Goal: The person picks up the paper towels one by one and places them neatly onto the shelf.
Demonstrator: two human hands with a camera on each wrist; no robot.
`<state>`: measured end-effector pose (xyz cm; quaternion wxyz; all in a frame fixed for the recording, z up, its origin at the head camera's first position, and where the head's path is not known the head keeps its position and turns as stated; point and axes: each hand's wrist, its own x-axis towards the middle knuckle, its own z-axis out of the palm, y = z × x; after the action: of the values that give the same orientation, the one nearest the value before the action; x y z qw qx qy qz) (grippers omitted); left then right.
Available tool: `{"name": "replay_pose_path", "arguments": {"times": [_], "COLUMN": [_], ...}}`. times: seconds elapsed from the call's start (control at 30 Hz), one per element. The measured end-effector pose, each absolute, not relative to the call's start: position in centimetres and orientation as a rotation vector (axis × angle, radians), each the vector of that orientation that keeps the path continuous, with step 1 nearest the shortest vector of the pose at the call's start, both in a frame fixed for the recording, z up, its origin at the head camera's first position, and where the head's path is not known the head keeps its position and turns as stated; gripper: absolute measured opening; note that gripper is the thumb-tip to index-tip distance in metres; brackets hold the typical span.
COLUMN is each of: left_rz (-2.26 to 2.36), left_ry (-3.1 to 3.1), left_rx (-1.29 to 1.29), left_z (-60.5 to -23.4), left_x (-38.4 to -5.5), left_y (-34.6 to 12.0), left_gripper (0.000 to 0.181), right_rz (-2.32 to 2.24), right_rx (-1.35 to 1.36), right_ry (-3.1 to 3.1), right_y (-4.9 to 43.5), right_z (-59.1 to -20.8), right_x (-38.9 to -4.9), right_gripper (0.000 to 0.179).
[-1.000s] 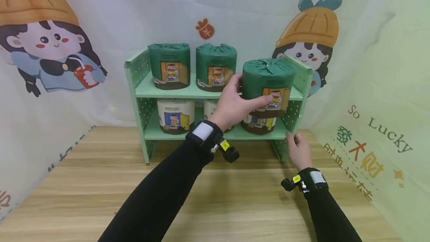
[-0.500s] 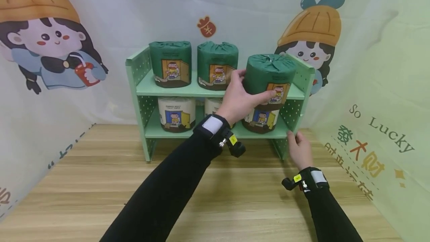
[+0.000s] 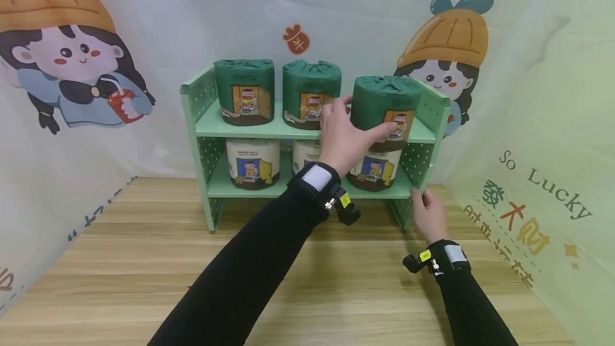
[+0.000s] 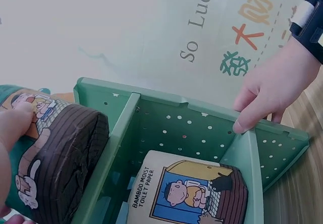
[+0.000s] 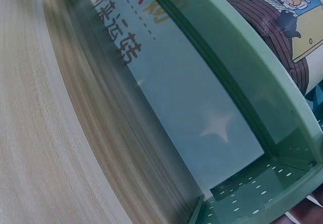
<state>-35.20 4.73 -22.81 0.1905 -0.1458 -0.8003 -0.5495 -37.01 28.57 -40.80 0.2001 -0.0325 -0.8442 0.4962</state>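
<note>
A green-wrapped toilet paper roll (image 3: 384,100) is in my left hand (image 3: 343,143), with the thumb across its front and the fingers around its left side. It is at the right end of the upper tier of a pale green two-tier shelf (image 3: 211,131). In the left wrist view the roll's dark base (image 4: 75,168) is beside the upper board; contact with it is unclear. My right hand (image 3: 429,217) pinches the front edge of the shelf's right side panel, low down. In the right wrist view that hand barely shows at the lower right corner.
Two more green rolls, one left (image 3: 245,92) and one middle (image 3: 311,92), stand on the upper tier. Cream-wrapped rolls stand below: left (image 3: 252,162), right (image 3: 377,167), and a middle one partly behind my left hand. The shelf stands on a wooden table (image 3: 307,292) before printed cloth.
My left hand has moved the green roll up, slightly right and back toward the upper tier, and its tilt has lessened. The right hand stays on the side panel.
</note>
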Motion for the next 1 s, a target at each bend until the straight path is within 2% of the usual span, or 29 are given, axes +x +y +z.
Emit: {"name": "replay_pose_path", "arguments": {"times": [0.23, 0.3, 0.47, 0.6, 0.77, 1.0], "left_rz": [-1.601, -1.619, -1.570, -1.531, -1.532, -1.495], "left_ry": [-2.139, -2.114, -2.135, -2.162, -2.174, -2.302], "left_rx": [-0.373, -0.378, -0.430, -0.464, -0.504, -0.594], "left_z": [-22.8, -22.9, -23.1, -23.2, -23.3, -23.5], "left_x": [-35.6, -35.8, -36.3, -36.5, -36.6, -36.5], "left_y": [5.1, 5.1, 4.9, 4.8, 4.8, 4.6], "left_gripper": [0.090, 0.080, 0.040, 0.025, 0.022, 0.041], "right_rz": [1.382, 1.378, 1.372, 1.367, 1.351, 1.339], "right_rx": [-0.098, -0.097, -0.102, -0.101, -0.106, -0.108], "right_ry": [-2.368, -2.366, -2.362, -2.359, -2.355, -2.358], "right_y": [28.5, 28.5, 28.4, 28.4, 28.4, 28.4], "right_z": [-40.8, -40.9, -40.8, -40.9, -40.9, -40.9], "right_x": [-37.0, -37.1, -37.1, -37.1, -37.1, -37.1], "right_gripper": [0.057, 0.056, 0.056, 0.056, 0.055, 0.054]}}
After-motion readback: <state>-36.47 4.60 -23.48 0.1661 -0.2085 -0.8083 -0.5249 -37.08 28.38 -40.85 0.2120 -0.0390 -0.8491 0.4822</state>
